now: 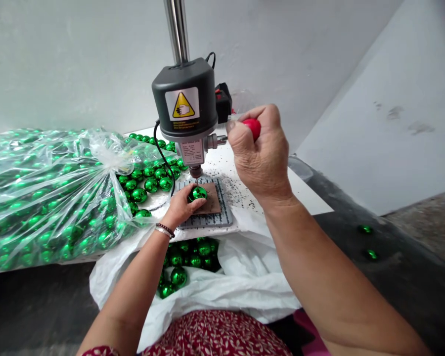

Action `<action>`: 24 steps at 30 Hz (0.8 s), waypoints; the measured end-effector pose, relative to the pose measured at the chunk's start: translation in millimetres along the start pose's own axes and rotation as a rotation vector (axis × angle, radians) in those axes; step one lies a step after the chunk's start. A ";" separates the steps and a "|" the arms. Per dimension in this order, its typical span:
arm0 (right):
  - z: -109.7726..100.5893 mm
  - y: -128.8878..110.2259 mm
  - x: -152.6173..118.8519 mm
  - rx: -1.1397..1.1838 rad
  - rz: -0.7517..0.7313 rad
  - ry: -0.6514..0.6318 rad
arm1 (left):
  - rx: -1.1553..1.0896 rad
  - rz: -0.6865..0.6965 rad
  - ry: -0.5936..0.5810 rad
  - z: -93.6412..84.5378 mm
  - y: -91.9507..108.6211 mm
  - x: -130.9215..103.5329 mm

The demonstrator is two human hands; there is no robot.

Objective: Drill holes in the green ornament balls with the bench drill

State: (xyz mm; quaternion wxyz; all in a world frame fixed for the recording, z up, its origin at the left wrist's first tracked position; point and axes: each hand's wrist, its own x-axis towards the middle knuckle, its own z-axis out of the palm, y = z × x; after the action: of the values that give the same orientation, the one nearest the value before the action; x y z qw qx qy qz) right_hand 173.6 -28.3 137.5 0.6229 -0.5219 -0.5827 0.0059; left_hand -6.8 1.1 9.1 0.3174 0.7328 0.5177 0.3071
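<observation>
A green ball pinned under a drill press, one hand on the ball and the other on the lever's red knob.
From where I stand, the shiny green ball (199,194) sits on a brown board (214,201), directly below the chuck (196,171); whether the bit touches it I can't tell. The left hand (183,206) grips its side, thumb and fingers curled round. Apart from it and higher up, the right hand (264,151) is wrapped round the red knob (252,129) of the drill press (185,101). Under the board lies a grey base (225,217), dark specks scattered about it on the white table (300,195). Loose green balls (152,185) and a bulging clear bag (55,202) lie to the left; an open white sack (244,289) holding more hangs in front.
</observation>
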 end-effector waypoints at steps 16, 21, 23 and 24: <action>0.1 -1.9 -16.3 -0.043 0.016 0.115 | -0.047 -0.070 0.024 10.3 -4.8 0.7; 5.1 -0.4 -21.8 -0.066 0.001 0.183 | -0.033 -0.082 0.019 9.1 -5.7 -0.5; 6.8 1.0 -24.4 -0.059 -0.004 0.201 | -0.017 -0.066 0.021 9.0 -6.3 -0.6; 7.3 1.6 -25.3 -0.054 -0.006 0.204 | -0.014 -0.058 0.024 9.1 -6.5 -0.7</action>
State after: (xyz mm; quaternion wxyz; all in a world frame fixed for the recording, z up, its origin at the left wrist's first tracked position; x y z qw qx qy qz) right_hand 161.1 -38.4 116.6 0.6647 -0.5346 -0.5178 -0.0646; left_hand -3.6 0.8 -1.6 0.3250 0.7113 0.5404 0.3103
